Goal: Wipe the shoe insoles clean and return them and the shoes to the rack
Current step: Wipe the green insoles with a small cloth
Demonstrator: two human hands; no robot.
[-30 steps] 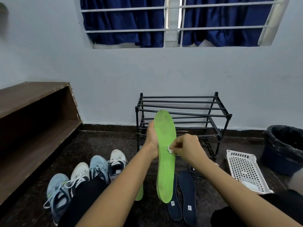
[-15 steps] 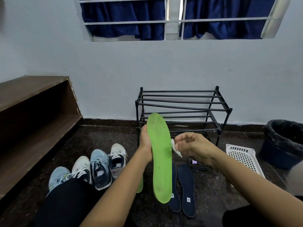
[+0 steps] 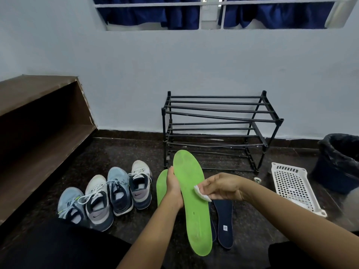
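Note:
My left hand [image 3: 173, 188] grips the left edge of a long green insole [image 3: 192, 199], held up lengthwise above the floor. My right hand [image 3: 221, 186] pinches a small white wipe [image 3: 201, 193] against the insole's right side near its middle. A second green insole [image 3: 160, 186] lies on the floor behind my left hand. Two dark blue insoles [image 3: 224, 220] lie on the floor to the right, one mostly hidden by the green one. Several sneakers [image 3: 108, 195] stand in a row at the left. The black rack [image 3: 217, 131] stands against the wall with bare shelves.
A white perforated basket [image 3: 293, 186] lies on the dark floor at the right, beside a black-lined bin [image 3: 339, 162]. A brown wooden shelf unit [image 3: 38, 121] runs along the left. My dark-clothed legs fill the bottom corners.
The view has tilted downward. My right hand, lifted off the insole half a second ago, has come back onto its right side with the wipe. My left hand keeps its grip.

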